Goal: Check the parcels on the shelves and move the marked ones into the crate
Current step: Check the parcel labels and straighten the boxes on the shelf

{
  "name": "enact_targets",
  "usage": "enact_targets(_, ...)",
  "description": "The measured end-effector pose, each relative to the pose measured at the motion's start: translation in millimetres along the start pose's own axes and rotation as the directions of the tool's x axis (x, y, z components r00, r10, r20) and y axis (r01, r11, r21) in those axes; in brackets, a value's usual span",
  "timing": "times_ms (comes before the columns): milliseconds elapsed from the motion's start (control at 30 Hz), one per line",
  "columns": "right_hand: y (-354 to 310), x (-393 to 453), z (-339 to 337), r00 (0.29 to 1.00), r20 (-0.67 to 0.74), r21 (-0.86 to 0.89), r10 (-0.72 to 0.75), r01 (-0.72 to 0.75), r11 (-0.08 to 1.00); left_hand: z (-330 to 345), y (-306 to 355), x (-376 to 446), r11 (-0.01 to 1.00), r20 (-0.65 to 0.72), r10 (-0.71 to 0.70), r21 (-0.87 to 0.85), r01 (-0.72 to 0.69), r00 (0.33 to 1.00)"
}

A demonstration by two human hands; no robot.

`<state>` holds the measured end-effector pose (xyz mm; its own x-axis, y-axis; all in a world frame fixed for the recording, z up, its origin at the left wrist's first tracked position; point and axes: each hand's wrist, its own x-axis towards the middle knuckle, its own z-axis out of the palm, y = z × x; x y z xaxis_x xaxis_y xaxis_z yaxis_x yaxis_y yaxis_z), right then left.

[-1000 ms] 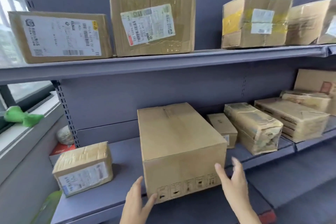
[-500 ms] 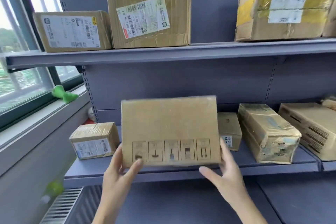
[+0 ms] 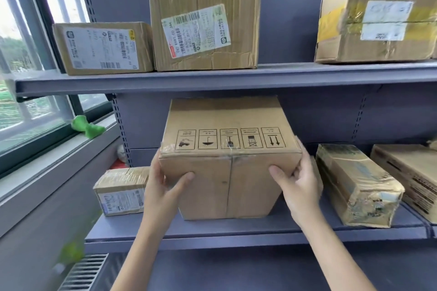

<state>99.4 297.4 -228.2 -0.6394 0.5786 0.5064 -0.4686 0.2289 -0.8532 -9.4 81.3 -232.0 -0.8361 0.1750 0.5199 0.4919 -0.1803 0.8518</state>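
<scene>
I hold a plain cardboard box point(image 3: 227, 160) in front of the middle shelf point(image 3: 260, 229), tipped back so its taped underside faces me and the row of printed handling symbols is upside down. My left hand point(image 3: 163, 186) grips its left edge, thumb on the near face. My right hand point(image 3: 299, 186) grips the right edge the same way. I see no label or mark on the faces that show. No crate is in view.
A small labelled parcel point(image 3: 121, 191) sits left of the box, taped parcels point(image 3: 357, 184) to the right. The upper shelf point(image 3: 212, 78) carries several labelled boxes point(image 3: 203, 28). A window and sill with a green object point(image 3: 87, 126) lie left, a radiator grille point(image 3: 82, 271) below.
Both hands took hold of the box on the shelf, lifted it and tipped it backward, turning its underside toward me. My view moved closer and lower.
</scene>
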Motion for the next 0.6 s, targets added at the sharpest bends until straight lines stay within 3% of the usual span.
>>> enact_targets(100,31.6,9.1,5.1,0.977,0.074,-0.02,0.197,-0.197,0.98,0.5,-28.2,3.2,0.989,0.101,-0.142,0.048,0.138,0.985)
enact_targets(167,51.7,9.1,8.3,0.961,0.093,-0.084,0.26,-0.253,0.964,-0.5,-45.1,1.8,0.977,0.138,-0.197,0.105,0.183,0.971)
enact_targets(600,46.2,-28.5,9.0,0.992,0.011,-0.01,0.125,-0.125,0.992,-15.5,-49.0,-9.7,0.977,0.068,-0.168,-0.121,0.175,0.983)
